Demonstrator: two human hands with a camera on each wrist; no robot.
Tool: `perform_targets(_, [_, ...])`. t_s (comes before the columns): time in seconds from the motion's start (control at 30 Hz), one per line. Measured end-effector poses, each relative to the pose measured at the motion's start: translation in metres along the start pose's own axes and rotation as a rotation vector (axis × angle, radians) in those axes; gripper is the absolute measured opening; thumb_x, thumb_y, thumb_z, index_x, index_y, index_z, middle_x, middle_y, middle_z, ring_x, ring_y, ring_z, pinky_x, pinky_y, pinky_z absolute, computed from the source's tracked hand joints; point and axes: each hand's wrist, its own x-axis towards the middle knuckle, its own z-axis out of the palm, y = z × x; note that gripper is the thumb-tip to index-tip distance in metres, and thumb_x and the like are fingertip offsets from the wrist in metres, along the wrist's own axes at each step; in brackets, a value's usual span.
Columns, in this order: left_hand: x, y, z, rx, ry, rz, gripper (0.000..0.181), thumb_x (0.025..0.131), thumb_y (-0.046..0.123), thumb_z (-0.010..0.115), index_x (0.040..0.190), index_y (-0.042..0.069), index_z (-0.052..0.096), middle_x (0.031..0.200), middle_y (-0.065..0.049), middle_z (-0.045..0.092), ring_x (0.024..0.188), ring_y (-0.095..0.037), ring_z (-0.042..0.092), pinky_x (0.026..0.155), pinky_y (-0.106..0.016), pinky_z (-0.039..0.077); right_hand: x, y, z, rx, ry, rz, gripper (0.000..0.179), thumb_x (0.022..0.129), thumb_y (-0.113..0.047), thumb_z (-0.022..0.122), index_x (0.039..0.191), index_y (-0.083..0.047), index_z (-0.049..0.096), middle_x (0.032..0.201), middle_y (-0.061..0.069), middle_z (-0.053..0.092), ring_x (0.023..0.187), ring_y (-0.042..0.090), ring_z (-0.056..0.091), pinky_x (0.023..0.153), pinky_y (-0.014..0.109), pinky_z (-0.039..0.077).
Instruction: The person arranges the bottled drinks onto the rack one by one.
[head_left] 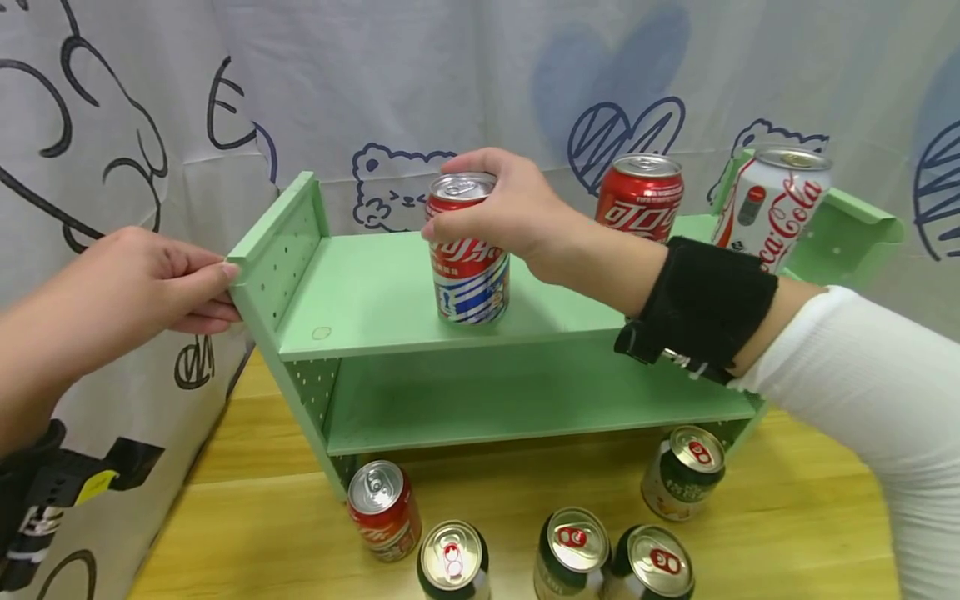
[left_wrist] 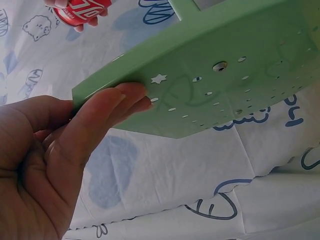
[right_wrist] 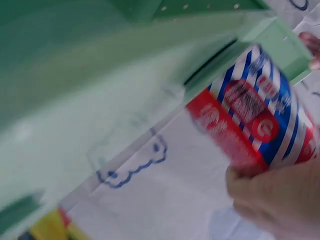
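Observation:
A red cola can [head_left: 472,287] with blue and white stripes is upright at the top board of a green two-tier rack [head_left: 367,283]. My right hand [head_left: 517,204] grips it near its rim, thumb in front and fingers behind. In the right wrist view the striped can [right_wrist: 270,115] appears tilted beside the rack. My left hand [head_left: 161,283] pinches the front upper corner of the rack's left side panel; in the left wrist view, fingers [left_wrist: 105,107] lie against the panel's perforated outer face [left_wrist: 225,80].
Another red can [head_left: 641,200] and a white cola can [head_left: 780,204] stand on the top board's right part. On the wooden table [head_left: 225,500] below are a red can [head_left: 385,512] at the left leg and several dark green cans [head_left: 684,473]. A patterned white curtain [head_left: 375,92] hangs behind.

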Motion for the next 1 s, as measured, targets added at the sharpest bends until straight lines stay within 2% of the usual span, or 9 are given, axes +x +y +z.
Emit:
perform_targets(0.3, [0.003, -0.002, 0.0, -0.021, -0.011, -0.009, 0.044, 0.1, 0.025, 0.048, 0.118, -0.014, 0.058, 0.087, -0.015, 0.072, 0.071, -0.009, 0.07, 0.062, -0.023, 0.058, 0.022, 0.006, -0.019, -0.035, -0.153, -0.038, 0.063, 0.075, -0.001, 0.071, 0.132, -0.013, 0.048, 0.124, 0.009, 0.052, 0.11, 0.025, 0.053, 0.093, 0.039, 0.048])
perform_targets(0.53, [0.002, -0.001, 0.0, -0.028, -0.007, -0.018, 0.045, 0.1, 0.025, 0.048, 0.119, -0.015, 0.057, 0.087, -0.016, 0.072, 0.071, -0.011, 0.07, 0.062, -0.024, 0.058, 0.028, 0.009, -0.025, -0.054, -0.185, -0.049, 0.065, 0.076, -0.003, 0.072, 0.134, -0.013, 0.046, 0.125, 0.009, 0.051, 0.112, 0.024, 0.052, 0.094, 0.039, 0.047])
perform_targets(0.7, [0.0, -0.001, -0.001, -0.019, -0.017, -0.012, 0.047, 0.1, 0.027, 0.045, 0.119, -0.014, 0.057, 0.088, -0.015, 0.073, 0.07, -0.01, 0.07, 0.063, -0.025, 0.058, 0.028, 0.009, -0.029, -0.044, -0.248, -0.083, 0.073, 0.078, -0.004, 0.074, 0.141, -0.015, 0.04, 0.132, 0.008, 0.048, 0.117, 0.023, 0.05, 0.097, 0.04, 0.047])
perform_targets(0.77, [0.0, -0.001, -0.001, -0.018, -0.022, -0.009, 0.047, 0.101, 0.027, 0.044, 0.119, -0.014, 0.057, 0.088, -0.015, 0.073, 0.07, -0.009, 0.07, 0.063, -0.024, 0.058, 0.026, 0.009, -0.031, -0.048, -0.256, -0.14, 0.076, 0.078, -0.005, 0.074, 0.143, -0.016, 0.037, 0.137, 0.006, 0.046, 0.121, 0.021, 0.049, 0.099, 0.04, 0.046])
perform_targets(0.83, [-0.001, 0.0, -0.002, -0.025, -0.022, -0.01, 0.047, 0.101, 0.026, 0.044, 0.12, -0.015, 0.056, 0.088, -0.016, 0.072, 0.069, -0.007, 0.069, 0.063, -0.024, 0.058, 0.02, 0.008, -0.032, -0.078, -0.233, -0.247, 0.078, 0.078, -0.006, 0.075, 0.144, -0.015, 0.035, 0.141, 0.003, 0.044, 0.127, 0.017, 0.045, 0.103, 0.037, 0.043])
perform_targets(1.0, [-0.003, 0.003, -0.001, -0.036, -0.022, 0.0, 0.044, 0.101, 0.022, 0.045, 0.119, -0.016, 0.056, 0.087, -0.017, 0.072, 0.068, -0.003, 0.068, 0.062, -0.022, 0.058, -0.005, 0.01, -0.026, -0.122, -0.136, -0.666, 0.069, 0.077, 0.003, 0.074, 0.138, 0.001, 0.039, 0.141, 0.01, 0.045, 0.133, 0.012, 0.039, 0.113, 0.027, 0.031])
